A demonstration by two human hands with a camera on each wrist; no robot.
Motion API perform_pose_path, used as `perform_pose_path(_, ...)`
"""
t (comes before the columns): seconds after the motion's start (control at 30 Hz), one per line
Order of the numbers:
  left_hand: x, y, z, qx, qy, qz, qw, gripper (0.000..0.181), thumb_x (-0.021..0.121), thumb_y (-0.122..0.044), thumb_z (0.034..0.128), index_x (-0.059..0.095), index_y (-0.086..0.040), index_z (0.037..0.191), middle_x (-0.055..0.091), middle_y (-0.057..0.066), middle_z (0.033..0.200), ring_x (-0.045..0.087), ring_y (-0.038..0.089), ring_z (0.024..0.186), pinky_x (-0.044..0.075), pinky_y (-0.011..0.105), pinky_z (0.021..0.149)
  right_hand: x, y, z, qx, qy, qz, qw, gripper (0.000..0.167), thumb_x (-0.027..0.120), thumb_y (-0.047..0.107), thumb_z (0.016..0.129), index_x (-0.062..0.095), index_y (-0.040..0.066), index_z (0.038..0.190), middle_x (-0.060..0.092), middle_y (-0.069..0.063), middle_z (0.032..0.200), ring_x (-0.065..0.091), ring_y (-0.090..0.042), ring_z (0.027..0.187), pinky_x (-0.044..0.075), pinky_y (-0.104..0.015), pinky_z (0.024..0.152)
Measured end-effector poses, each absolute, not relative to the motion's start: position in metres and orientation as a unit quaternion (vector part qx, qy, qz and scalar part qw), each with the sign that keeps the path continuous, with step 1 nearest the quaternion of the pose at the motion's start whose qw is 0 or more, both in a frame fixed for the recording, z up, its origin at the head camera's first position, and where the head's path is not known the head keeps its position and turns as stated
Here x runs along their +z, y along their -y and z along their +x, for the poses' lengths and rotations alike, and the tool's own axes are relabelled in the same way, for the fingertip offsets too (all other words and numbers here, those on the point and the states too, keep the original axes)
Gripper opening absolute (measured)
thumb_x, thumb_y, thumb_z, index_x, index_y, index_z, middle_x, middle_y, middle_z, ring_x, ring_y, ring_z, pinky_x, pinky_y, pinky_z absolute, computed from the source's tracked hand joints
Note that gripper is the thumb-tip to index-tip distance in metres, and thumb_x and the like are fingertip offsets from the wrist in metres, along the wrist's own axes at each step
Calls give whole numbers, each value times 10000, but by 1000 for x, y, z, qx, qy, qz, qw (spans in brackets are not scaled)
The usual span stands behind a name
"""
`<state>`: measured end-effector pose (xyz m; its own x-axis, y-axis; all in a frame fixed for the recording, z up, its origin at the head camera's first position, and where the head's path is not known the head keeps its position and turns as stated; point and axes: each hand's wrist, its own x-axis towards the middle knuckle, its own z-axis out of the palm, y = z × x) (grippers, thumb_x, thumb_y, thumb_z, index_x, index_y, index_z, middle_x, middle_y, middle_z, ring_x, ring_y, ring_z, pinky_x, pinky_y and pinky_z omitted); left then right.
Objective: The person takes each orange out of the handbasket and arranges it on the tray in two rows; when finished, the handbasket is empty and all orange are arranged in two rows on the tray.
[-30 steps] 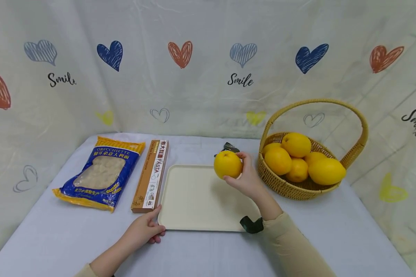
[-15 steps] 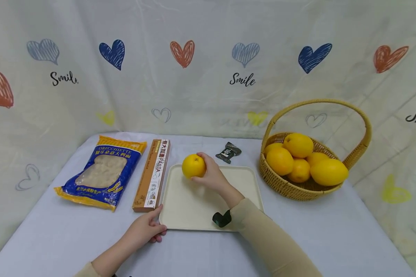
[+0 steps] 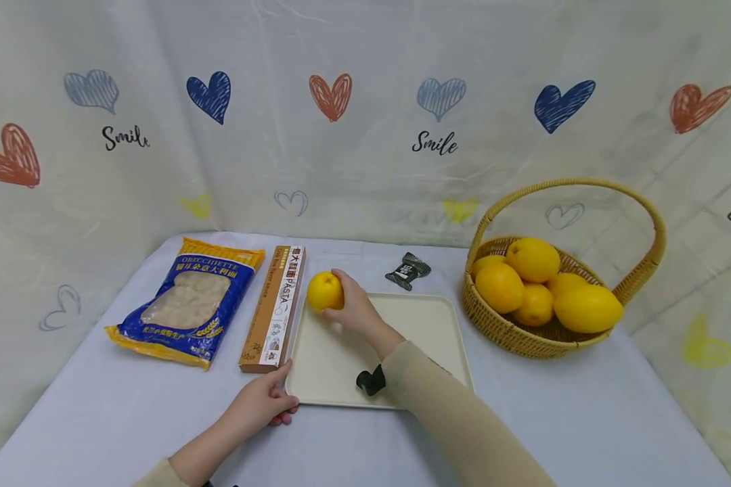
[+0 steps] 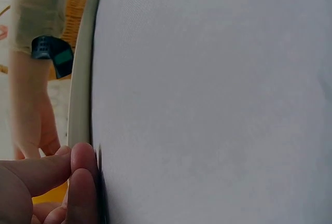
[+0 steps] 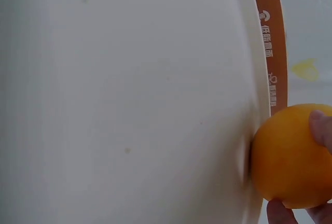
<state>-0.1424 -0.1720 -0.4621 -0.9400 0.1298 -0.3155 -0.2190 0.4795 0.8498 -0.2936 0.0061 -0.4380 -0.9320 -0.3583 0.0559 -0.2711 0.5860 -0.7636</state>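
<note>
My right hand (image 3: 358,310) grips a round orange (image 3: 325,292) over the far left corner of the cream tray (image 3: 378,389). In the right wrist view the orange (image 5: 293,156) sits against the tray's raised rim (image 5: 262,79), with fingertips on two sides of it. Whether its underside touches the tray floor is hidden. At the near left corner my left hand (image 3: 260,404) pinches the tray's edge. The left wrist view shows its thumb and fingers (image 4: 83,156) closed on the tray rim (image 4: 82,89).
Left of the tray lies a brown and white pasta box (image 3: 274,308), with a blue and yellow orecchiette bag (image 3: 189,304) beyond it. A small black wrapped packet (image 3: 408,271) lies behind the tray. A handled wicker basket (image 3: 505,331) with several yellow-orange fruits stands at right.
My right hand has carried the orange leftward, from the tray's far right side to its far left corner, and lower. The packet has come fully into view. My left hand keeps its hold.
</note>
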Motion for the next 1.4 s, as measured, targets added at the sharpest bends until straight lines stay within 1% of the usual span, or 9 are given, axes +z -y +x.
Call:
perform_pose_path(0.2, -460, 169, -144, 500, -850, -26, 167, 740, 658, -101, 797, 260, 1, 1412, 636, -2, 624, 579, 103, 516, 482, 271, 495, -440, -4, -293, -426, -889, -161, 43, 818, 716, 217, 778, 228, 132, 1428, 316, -92, 1442, 343, -261, 1302, 255, -416, 1094)
perform_pose_path(0.4, -457, 166, -143, 497, -851, -32, 164, 731, 657, -84, 798, 266, 5, 1409, 625, 0, 612, 574, 102, 513, 484, 266, 497, -445, 0, -293, -439, -885, -147, 46, 818, 713, 237, 782, 218, 171, 1430, 334, -132, 1409, 379, -284, 1260, 283, -439, 1075)
perform_pose_path(0.57, -455, 160, -142, 493, -853, -28, 167, 726, 659, -85, 798, 274, 7, 1406, 618, 4, 607, 569, 100, 513, 480, 266, 494, -441, -12, -286, -423, -894, -147, 33, 918, 722, 292, 769, 126, 201, 1461, 262, -126, 1456, 327, -290, 1309, 272, -454, 1076)
perform_pose_path(0.67, -455, 161, -143, 492, -853, -29, 169, 725, 653, -84, 802, 268, 2, 1410, 618, 1, 614, 569, 100, 518, 476, 261, 495, -428, -29, -276, -414, -897, -157, 3, 952, 720, 322, 765, 88, 202, 1468, 198, -116, 1486, 274, -293, 1342, 270, -478, 1069)
perform_pose_path(0.77, -455, 163, -143, 491, -854, -31, 168, 722, 642, -76, 807, 258, 1, 1414, 620, 0, 622, 570, 102, 523, 476, 256, 495, -410, -56, -267, -408, -895, -175, -42, 925, 708, 318, 776, 109, 173, 1465, 175, -117, 1491, 264, -307, 1338, 279, -504, 1057)
perform_pose_path(0.9, -458, 165, -143, 490, -854, -36, 170, 731, 642, -71, 805, 248, 8, 1415, 616, 4, 616, 567, 105, 519, 475, 257, 493, -392, -105, -259, -387, -897, -181, -111, 880, 685, 314, 800, 129, 127, 1457, 190, -135, 1479, 245, -320, 1333, 255, -517, 1065)
perform_pose_path(1.0, -459, 166, -143, 490, -854, -39, 169, 732, 642, -67, 804, 246, 10, 1415, 614, 7, 613, 567, 108, 516, 474, 259, 490, -384, -141, -256, -381, -896, -161, -163, 859, 684, 287, 805, 149, 81, 1445, 219, -182, 1454, 240, -346, 1324, 233, -530, 1068)
perform_pose_path(1.23, -460, 165, -143, 490, -854, -44, 170, 712, 627, -61, 815, 252, 1, 1417, 623, 9, 636, 570, 111, 523, 474, 260, 492, -379, -212, -250, -365, -901, -77, -222, 845, 680, 244, 809, 151, 69, 1443, 196, -223, 1448, 202, -400, 1316, 205, -587, 1039)
perform_pose_path(1.4, -456, 164, -141, 484, -858, -36, 165, 707, 632, -65, 813, 260, 12, 1410, 617, 11, 624, 563, 111, 513, 465, 251, 480, -386, -240, -251, -326, -908, -55, -257, 815, 688, 222, 799, 197, 23, 1418, 270, -268, 1385, 256, -450, 1256, 191, -595, 1021)
